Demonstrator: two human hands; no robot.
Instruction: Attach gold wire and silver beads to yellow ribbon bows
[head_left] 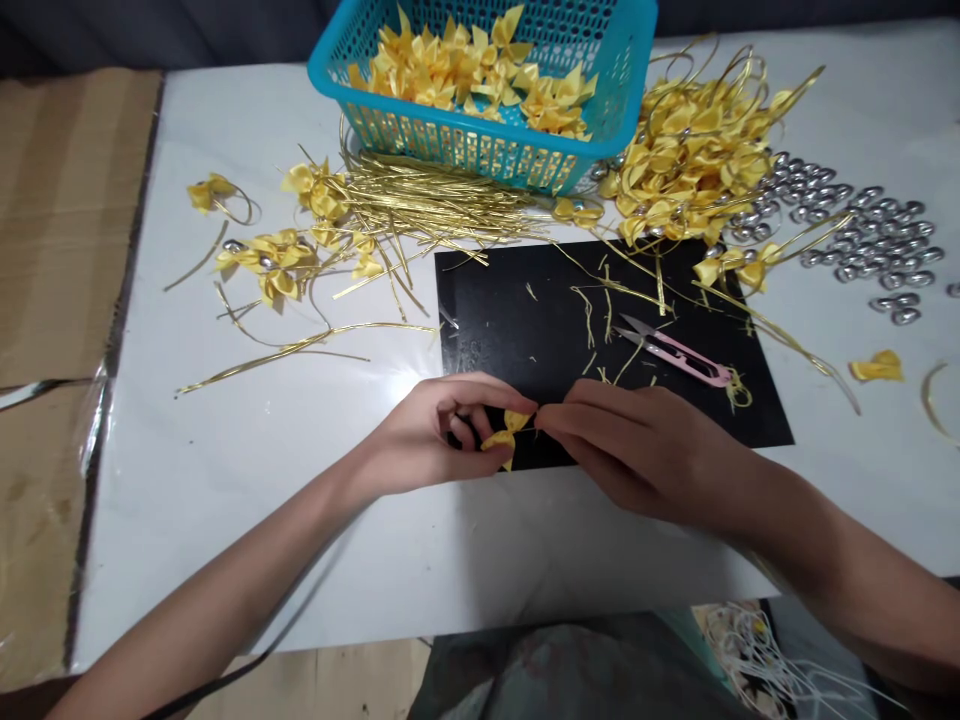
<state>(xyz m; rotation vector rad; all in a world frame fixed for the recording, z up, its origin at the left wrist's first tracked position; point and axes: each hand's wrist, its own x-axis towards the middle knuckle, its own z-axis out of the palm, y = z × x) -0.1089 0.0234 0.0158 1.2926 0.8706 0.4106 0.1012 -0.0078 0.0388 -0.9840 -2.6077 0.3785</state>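
Over the front edge of a black mat (510, 330), my left hand (442, 425) holds a small yellow ribbon bow (510, 432) between thumb and fingers. My right hand (637, 440) is closed in a pinch just right of the bow, and a thin strand seems to run from the bow to its fingertips. What those fingertips grip is too small to make out. Pink-handled thread snips (679, 355) lie on the mat beyond my right hand, among yellow thread scraps (589, 315).
A blue basket (465, 130) of yellow ribbon flowers stands at the back. Before it lie gold cords (442, 200). Finished-looking bows (690, 150) are heaped right of it, beside silver beads (870, 235). More bows (274, 265) lie at left on the white table (300, 560).
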